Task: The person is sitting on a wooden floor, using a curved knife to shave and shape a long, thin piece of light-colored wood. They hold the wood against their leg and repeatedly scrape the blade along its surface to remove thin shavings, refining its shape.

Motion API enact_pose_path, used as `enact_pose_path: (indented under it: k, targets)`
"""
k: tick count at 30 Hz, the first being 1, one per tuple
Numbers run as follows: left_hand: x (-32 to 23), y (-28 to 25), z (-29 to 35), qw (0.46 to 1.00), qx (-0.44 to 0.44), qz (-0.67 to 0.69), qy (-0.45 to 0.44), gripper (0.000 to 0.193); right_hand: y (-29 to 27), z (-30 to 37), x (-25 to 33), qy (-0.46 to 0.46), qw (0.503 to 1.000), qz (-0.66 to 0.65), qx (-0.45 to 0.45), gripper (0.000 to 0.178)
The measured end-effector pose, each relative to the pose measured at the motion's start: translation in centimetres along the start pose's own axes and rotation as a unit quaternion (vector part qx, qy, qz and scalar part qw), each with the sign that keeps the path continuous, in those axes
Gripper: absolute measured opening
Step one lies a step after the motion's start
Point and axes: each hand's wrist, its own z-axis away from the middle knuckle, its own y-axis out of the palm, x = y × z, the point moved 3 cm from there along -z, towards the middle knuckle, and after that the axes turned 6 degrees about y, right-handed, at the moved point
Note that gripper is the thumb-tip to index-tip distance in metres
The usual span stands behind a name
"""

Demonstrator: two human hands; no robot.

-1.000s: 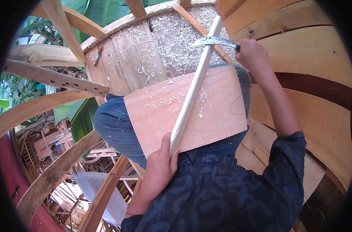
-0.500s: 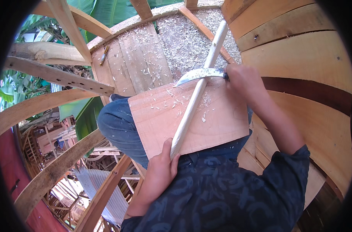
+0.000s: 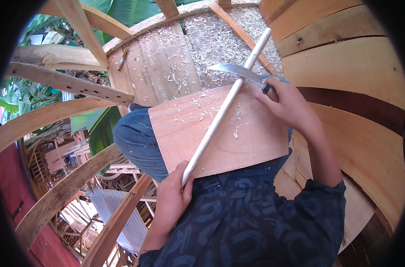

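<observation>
A wooden board (image 3: 251, 138) lies across my lap, dotted with pale shavings. Over it slants a long whittled wooden stick (image 3: 216, 120), its far end up and to the right. My left hand (image 3: 175, 187) is closed round the stick's near end, close to my waist. In my right hand (image 3: 287, 100) is the handle of a knife with a curved blade (image 3: 236, 70). The blade crosses the stick above its middle, pointing left; whether it touches the wood I cannot tell. My right fingers wrap the dark handle, with the thumb stretched along the near side.
Shavings cover the plank floor (image 3: 167, 66) ahead, where a reddish wood strip (image 3: 242, 33) lies. A small yellow-brown tool or marker (image 3: 123, 59) rests at the floor's left. Plank walling (image 3: 344, 62) rises on the right; open beams (image 3: 69, 82) stand left, above a drop with scrap wood.
The knife has moved a little up along the stick, its tip now higher. My left hand and the stick's near end have shifted slightly left and down.
</observation>
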Motion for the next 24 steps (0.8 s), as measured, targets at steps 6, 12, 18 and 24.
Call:
enact_pose_path:
  k: [6,12,18,24]
  targets:
    - [0.3,-0.6,0.8,0.999,-0.022,0.011,-0.046,0.026,0.6,2.7,-0.4,0.006,0.993,-0.097,0.065,0.029]
    - [1.7,-1.8,0.4,0.959,0.155,0.166,-0.170,0.021,1.5,2.3,-4.4,0.035,0.989,-0.121,-0.078,0.027]
    - [5.2,-1.8,1.1,0.936,0.212,0.253,-0.119,0.017,1.7,2.6,-3.3,-0.005,0.990,-0.104,-0.093,0.025]
    - [5.4,-2.7,1.7,0.919,0.250,0.248,-0.180,0.012,0.7,2.0,-2.0,0.002,0.995,-0.086,-0.051,0.024]
